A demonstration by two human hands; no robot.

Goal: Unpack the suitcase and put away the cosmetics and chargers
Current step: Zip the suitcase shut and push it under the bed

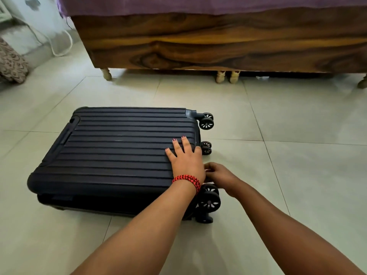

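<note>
A dark navy ribbed hard-shell suitcase (111,151) lies flat and closed on the tiled floor, its black wheels (208,199) pointing right. My left hand (184,157), with a red braided band on the wrist, rests flat with spread fingers on the lid near the wheel end. My right hand (218,175) sits at the suitcase's right side between the wheels, fingers curled at the seam; what they pinch is hidden behind my left wrist. No cosmetics or chargers are visible.
A wooden bed frame (218,42) with a purple cover (198,4) stands behind the suitcase on short turned legs. A white cable (65,46) hangs by the wall at back left, beside patterned fabric (12,62). Pale floor tiles (297,155) surround the suitcase.
</note>
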